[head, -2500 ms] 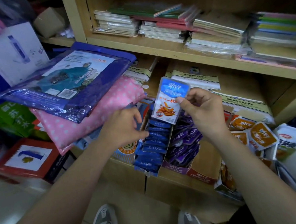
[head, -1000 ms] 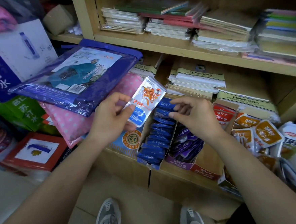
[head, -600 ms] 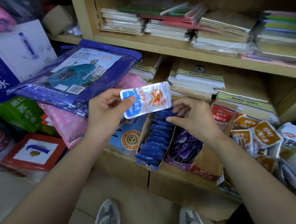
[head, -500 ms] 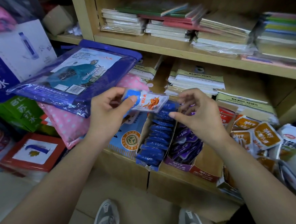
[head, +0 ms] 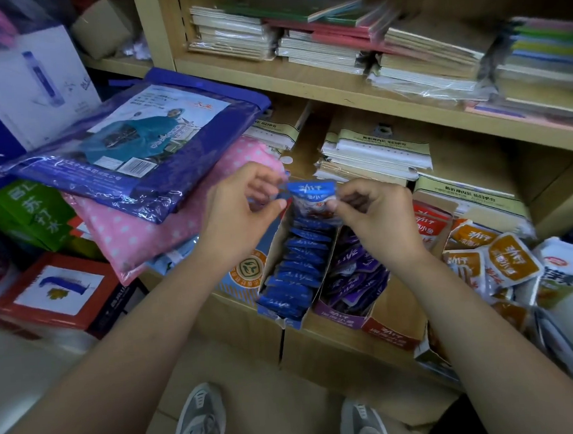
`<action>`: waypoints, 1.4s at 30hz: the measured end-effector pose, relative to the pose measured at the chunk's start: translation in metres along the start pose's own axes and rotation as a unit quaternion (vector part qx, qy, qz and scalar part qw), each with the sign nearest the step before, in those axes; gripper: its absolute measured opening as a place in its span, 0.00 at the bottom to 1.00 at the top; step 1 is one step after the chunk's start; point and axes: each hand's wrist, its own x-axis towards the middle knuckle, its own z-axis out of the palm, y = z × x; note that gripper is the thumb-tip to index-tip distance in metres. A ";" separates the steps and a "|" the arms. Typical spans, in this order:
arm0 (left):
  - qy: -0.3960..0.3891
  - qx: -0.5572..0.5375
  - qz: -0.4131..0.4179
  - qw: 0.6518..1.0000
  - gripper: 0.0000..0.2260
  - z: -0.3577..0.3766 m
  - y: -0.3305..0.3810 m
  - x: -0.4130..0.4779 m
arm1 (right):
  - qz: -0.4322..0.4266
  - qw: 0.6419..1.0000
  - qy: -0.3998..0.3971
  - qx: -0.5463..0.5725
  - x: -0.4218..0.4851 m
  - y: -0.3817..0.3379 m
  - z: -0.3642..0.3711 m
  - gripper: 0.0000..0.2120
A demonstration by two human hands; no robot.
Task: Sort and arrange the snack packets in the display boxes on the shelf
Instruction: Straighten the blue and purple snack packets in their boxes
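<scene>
A blue packet (head: 312,194) is held upright at the back end of the blue box (head: 285,318) on the shelf (head: 339,359), just above the blue row (head: 298,266). Its two sides are pinched by the left hand (head: 241,216) and the right hand (head: 376,217). Both grips are narrow, so it can likely be slid in straight.

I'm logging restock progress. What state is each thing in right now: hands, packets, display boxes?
left hand: pinches the blue packet's left edge.
right hand: pinches its right edge.
blue packet: upright, held over the blue box's back end.
blue box: open, packets filed in a row.
purple box: open, packets jumbled.
orange packets: loose, in a heap at right.
</scene>
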 end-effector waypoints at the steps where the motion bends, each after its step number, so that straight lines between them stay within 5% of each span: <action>1: -0.007 0.032 -0.003 0.999 0.07 0.002 -0.007 0.000 | 0.016 1.000 0.002 0.019 0.001 0.002 0.001 0.03; 6: -0.132 0.168 0.062 0.975 0.14 0.013 -0.029 -0.009 | 0.021 0.997 0.007 0.080 0.000 0.002 0.000 0.03; 13: -0.061 0.147 0.102 0.982 0.06 0.021 -0.035 -0.009 | 0.033 0.998 -0.046 0.012 -0.001 0.009 0.006 0.04; 17: -0.069 0.079 0.055 0.993 0.05 0.022 -0.037 -0.012 | 0.016 0.996 -0.061 -0.067 -0.001 0.012 0.010 0.02; 21: -0.068 0.034 0.025 0.997 0.06 0.015 -0.043 -0.015 | -0.006 0.996 -0.064 -0.054 -0.007 0.005 0.001 0.15; 26: -0.131 0.132 0.134 0.974 0.10 0.011 -0.052 -0.020 | -0.079 0.995 -0.037 -0.045 -0.010 -0.002 0.000 0.07; 31: -0.145 0.190 0.172 0.956 0.09 0.019 -0.067 -0.024 | -0.044 0.996 -0.010 -0.075 -0.003 0.006 0.007 0.04; 37: -0.118 0.166 0.188 0.961 0.06 0.021 -0.066 -0.029 | -0.013 0.989 -0.066 -0.130 -0.001 0.017 0.012 0.03; 42: -0.109 0.157 0.180 0.965 0.10 0.016 -0.059 -0.030 | 0.031 0.990 -0.096 -0.100 0.000 0.018 0.005 0.10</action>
